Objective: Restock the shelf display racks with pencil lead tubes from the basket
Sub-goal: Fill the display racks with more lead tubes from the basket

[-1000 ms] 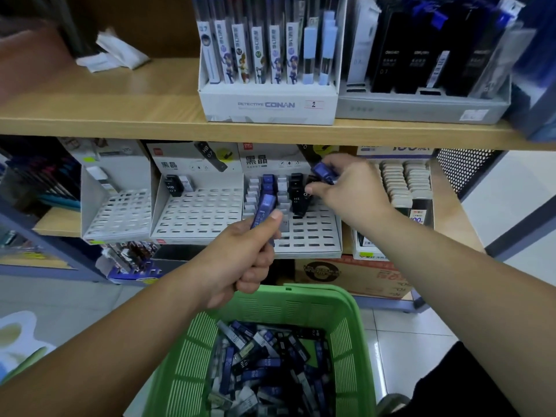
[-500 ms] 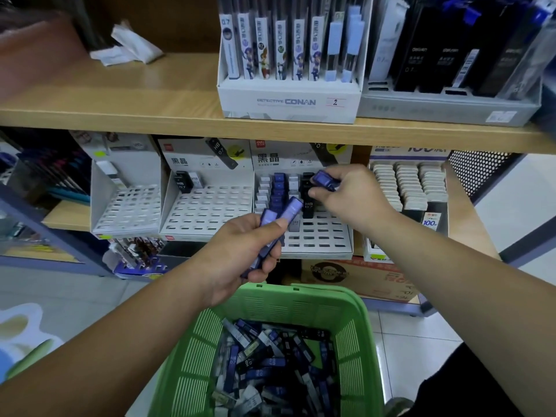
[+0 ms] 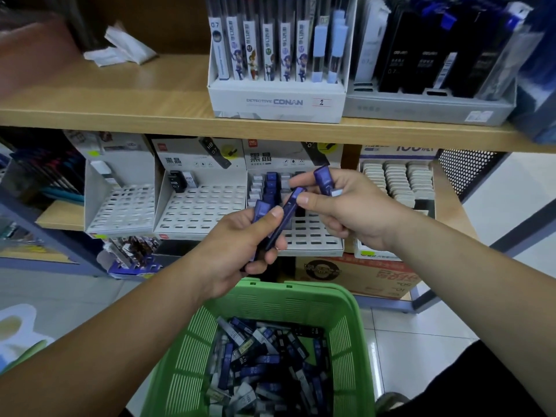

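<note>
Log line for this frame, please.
left grip: holds blue tubes | right grip: holds one tube, pinches another's tip | rack: partly filled | basket: loose tubes inside

Green slotted basket (image 3: 270, 305), blue tubes (image 3: 284, 216)

Basket (image 3: 279, 299) in front, tubes (image 3: 264, 365) inside — racks (image 3: 201, 209) behind, under the shelf (image 3: 120, 109).

Both forearms are bare along all that shows, down to the wrists. The left hand (image 3: 240, 245) and the right hand (image 3: 355, 212) have short, evenly trimmed thumbnails. At the lower right is plain black fabric clothing (image 3: 481, 383), trousers or top I cannot tell, with a rounded grey shoe-like tip (image 3: 391, 400) just beside it
</note>
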### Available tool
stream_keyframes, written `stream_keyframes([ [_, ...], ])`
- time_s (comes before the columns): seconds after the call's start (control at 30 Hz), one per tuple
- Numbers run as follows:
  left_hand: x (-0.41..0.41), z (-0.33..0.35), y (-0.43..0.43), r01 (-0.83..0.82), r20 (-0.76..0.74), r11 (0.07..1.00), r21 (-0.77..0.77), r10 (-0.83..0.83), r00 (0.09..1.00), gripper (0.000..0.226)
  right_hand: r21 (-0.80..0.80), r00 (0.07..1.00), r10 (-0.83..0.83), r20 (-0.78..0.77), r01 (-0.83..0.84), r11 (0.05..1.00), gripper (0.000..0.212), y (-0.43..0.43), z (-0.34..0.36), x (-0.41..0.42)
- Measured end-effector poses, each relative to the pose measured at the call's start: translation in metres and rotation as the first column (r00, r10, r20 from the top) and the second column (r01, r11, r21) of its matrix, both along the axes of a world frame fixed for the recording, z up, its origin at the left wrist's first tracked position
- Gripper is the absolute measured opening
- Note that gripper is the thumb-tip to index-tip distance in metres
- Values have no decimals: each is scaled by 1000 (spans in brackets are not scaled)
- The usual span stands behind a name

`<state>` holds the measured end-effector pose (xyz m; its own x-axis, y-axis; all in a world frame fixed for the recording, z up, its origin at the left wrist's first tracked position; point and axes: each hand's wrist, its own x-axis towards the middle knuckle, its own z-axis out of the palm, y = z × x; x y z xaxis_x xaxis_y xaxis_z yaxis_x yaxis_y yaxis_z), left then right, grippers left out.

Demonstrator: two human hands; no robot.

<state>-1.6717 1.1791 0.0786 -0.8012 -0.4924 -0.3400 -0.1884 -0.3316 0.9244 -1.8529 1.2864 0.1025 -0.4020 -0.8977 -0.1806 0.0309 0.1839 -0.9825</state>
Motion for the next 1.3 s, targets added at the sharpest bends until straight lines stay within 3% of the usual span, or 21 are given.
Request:
stream_keyframes([
  [0.17,8,-4,-1,-95,199,969,-228,142,970,26,-5,960,-144,-240,147,989,11,5,6,-5],
  [0.33,14,-1,-6,-162,234,969,-188,205,950,15,-20,890,-238,-390,250,968,10,5,1,-10],
  [0.5,12,-6,-3,-12,322,955,-297,112,940,12,38,812,-221,-541,286,957,6,3,0,-15],
  [0.63,2,-23,12,148,326,917,-372,-20,945,13,19,683,-193,-705,290,957,11,4,0,-26],
  [0.73,-13,-34,19,180,311,897,-404,-50,949,16,25,570,-165,-805,311,950,11,1,-2,-36],
  [0.93,-26,-48,14,145,334,882,-448,15,943,23,68,554,-150,-819,353,933,10,-16,-13,-43],
  [1.17,-19,-47,13,175,359,867,-467,6,933,19,251,501,51,-864,341,906,13,-31,-4,-46],
  [1.3,-16,-43,10,147,351,940,-307,-32,936,21,288,445,107,-889,363,886,20,-35,2,-42],
])
